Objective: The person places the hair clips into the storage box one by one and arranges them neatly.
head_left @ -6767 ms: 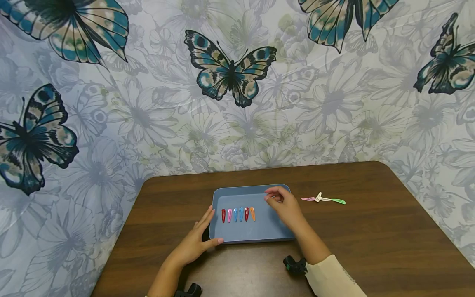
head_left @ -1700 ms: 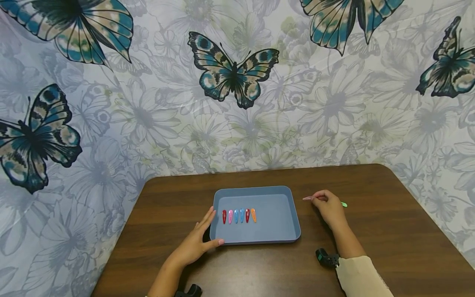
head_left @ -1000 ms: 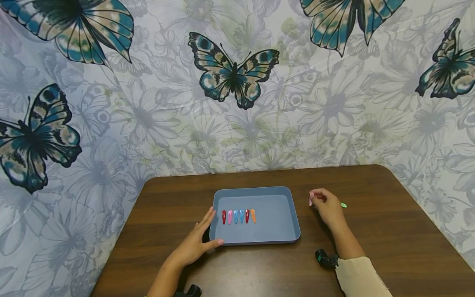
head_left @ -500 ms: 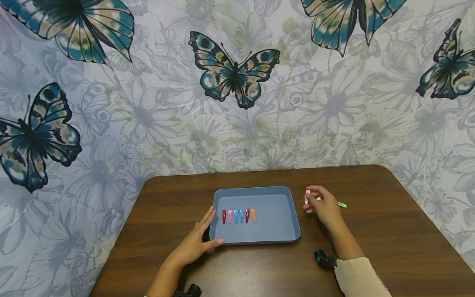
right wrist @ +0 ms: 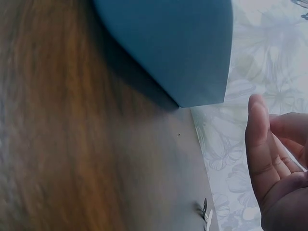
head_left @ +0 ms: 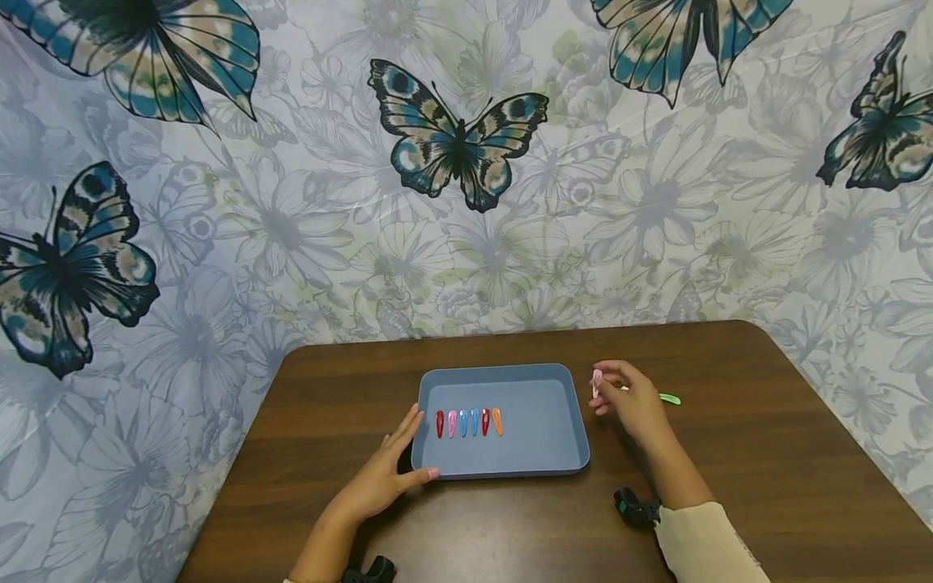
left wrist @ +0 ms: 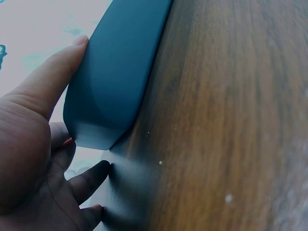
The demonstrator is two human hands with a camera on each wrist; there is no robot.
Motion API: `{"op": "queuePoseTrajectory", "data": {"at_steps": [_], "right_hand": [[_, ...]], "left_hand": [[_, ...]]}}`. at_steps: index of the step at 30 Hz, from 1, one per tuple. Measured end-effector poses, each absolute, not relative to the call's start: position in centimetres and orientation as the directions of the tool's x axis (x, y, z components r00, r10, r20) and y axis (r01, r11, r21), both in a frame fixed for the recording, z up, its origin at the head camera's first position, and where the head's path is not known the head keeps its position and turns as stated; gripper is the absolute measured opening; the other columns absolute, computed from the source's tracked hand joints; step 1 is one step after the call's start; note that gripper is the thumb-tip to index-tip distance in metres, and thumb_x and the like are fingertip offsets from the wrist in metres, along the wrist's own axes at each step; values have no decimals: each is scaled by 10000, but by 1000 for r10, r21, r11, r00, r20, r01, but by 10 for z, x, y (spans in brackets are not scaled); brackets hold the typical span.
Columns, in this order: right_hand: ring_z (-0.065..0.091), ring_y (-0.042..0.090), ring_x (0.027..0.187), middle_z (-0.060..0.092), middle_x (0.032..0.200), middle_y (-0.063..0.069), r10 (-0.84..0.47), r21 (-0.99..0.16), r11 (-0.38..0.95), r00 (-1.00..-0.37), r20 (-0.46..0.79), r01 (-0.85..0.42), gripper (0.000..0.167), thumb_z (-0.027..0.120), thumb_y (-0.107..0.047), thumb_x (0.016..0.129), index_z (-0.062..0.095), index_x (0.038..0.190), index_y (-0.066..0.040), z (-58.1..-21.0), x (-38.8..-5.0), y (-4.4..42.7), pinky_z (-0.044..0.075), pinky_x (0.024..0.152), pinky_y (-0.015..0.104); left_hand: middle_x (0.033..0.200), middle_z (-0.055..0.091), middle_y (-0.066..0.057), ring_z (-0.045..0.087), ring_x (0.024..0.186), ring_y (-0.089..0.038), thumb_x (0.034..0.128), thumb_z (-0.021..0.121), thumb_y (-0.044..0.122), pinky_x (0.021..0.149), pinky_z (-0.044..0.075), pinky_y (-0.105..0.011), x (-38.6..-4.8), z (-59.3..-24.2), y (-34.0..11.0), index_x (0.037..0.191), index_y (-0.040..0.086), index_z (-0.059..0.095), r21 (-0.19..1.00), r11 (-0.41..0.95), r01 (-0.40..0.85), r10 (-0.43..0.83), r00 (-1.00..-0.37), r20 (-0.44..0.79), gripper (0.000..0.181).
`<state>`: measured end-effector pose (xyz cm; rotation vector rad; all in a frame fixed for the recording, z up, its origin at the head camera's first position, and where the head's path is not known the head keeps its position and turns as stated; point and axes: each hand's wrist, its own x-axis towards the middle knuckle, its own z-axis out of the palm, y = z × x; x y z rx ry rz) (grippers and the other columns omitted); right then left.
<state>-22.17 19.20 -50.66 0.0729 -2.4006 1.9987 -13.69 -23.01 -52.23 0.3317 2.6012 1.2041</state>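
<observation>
A blue-grey tray lies on the table, with a row of snap hair clips in red, pink, blue and orange on its left half. My left hand rests at the tray's left end; its thumb touches the near corner and its fingers stretch along the side, fairly straight. Just right of the tray, my right hand pinches a pink hair clip, held upright between thumb and fingers. A green hair clip lies on the table behind that hand. White clips beside it are mostly hidden by the hand.
The brown wooden table has a rounded far right corner. Behind it hangs a floral cloth with printed butterflies. Black wrist cameras sit on both wrists.
The right hand went from over the tray to the loose clips, picked up the pink clip, turned it upright and moved slightly left toward the tray. The left hand stays put.
</observation>
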Motion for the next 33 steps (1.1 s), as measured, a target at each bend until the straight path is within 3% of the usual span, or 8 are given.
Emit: {"op": "queuePoseTrajectory", "data": {"at_steps": [5, 12, 17, 25, 33], "right_hand": [[743, 199, 689, 725, 1012, 141, -49, -990, 140, -998, 28, -35, 414, 634, -144, 1008, 513, 1345, 64, -502, -219, 188, 635, 637, 368], [733, 152, 737, 652, 1164, 311, -93, -992, 129, -996, -2, -10, 437, 642, -100, 996, 508, 1383, 52, -500, -218, 183, 632, 689, 308], [737, 172, 796, 625, 1181, 340, -139, -994, 106, -990, 3, -18, 450, 635, -41, 983, 503, 1409, 23, -498, -216, 180, 632, 736, 300], [726, 164, 828, 606, 1133, 313, -230, -998, 44, -972, 41, -53, 536, 613, 58, 952, 425, 1453, 80, -498, -215, 174, 625, 763, 284], [732, 195, 860, 616, 1128, 280, -274, -998, 35, -961, 45, -56, 566, 636, 52, 937, 416, 1457, 86, -499, -214, 168, 624, 777, 288]], "left_hand": [[1726, -7, 81, 23, 1589, -340, 888, 726, 519, 1238, -42, -662, -137, -523, -231, 1641, 282, 121, 766, 635, 101, 309, -942, -132, 995], [1726, -3, 84, 26, 1589, -337, 884, 730, 522, 1245, -34, -651, -137, -523, -231, 1640, 286, 123, 762, 640, 101, 304, -944, -130, 998], [1726, -4, 81, 18, 1588, -349, 892, 734, 497, 1236, -40, -666, -137, -523, -230, 1641, 284, 128, 767, 635, 92, 300, -944, -136, 987], [1727, -1, 81, 34, 1590, -349, 890, 736, 500, 1236, -35, -667, -138, -522, -230, 1641, 281, 130, 764, 638, 95, 301, -944, -134, 989], [1725, 3, 91, 28, 1590, -352, 880, 743, 509, 1234, -29, -672, -136, -521, -230, 1639, 296, 133, 764, 641, 81, 291, -946, -144, 996]]}}
